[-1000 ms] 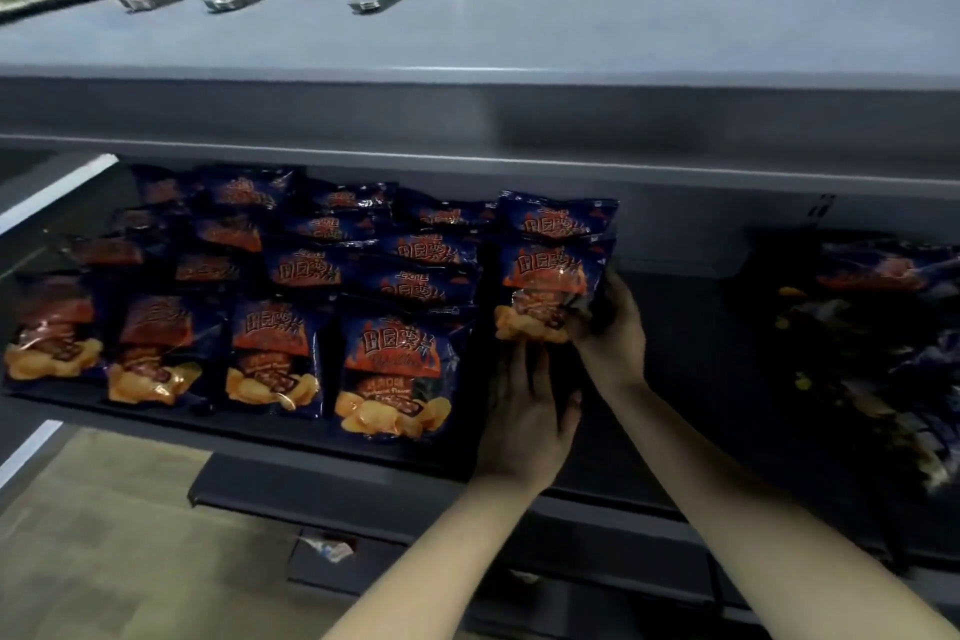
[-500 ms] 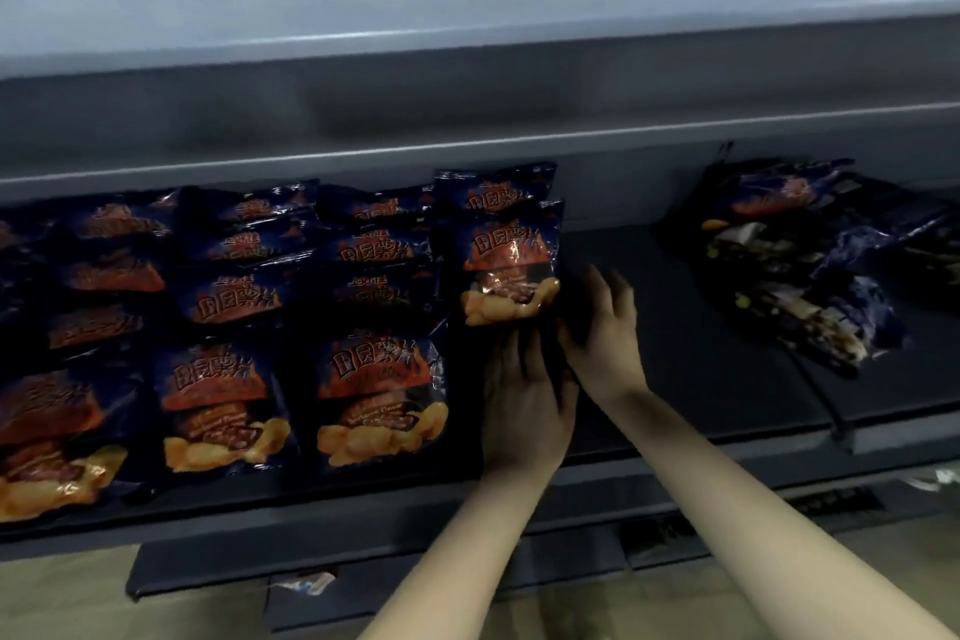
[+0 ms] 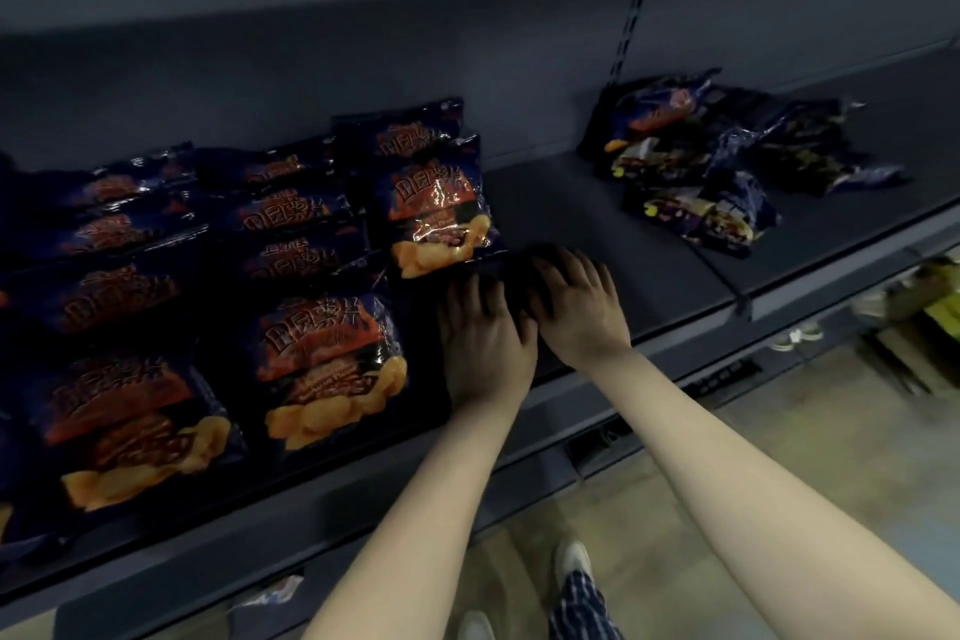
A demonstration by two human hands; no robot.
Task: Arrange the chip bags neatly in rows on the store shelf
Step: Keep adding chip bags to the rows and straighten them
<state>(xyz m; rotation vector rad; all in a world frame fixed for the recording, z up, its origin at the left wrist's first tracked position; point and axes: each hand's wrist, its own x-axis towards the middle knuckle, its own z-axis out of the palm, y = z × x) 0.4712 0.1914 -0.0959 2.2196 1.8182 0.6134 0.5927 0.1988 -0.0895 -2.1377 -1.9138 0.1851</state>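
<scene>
Seemingly sits past halfway: chip bags (image 3: 327,369) rowed at left and centre, loose pile (image 3: 717,172) waiting upper right, left hand (image 3: 485,343) and right hand (image 3: 576,307) spread open, gripping nothing, over bare shelf (image 3: 649,265) between.

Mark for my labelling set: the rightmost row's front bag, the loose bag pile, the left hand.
rightmost row's front bag (image 3: 439,211): head view, middle of its printed face.
loose bag pile (image 3: 701,203): head view, a bag mid-heap.
left hand (image 3: 485,343): head view, back of the hand.
</scene>
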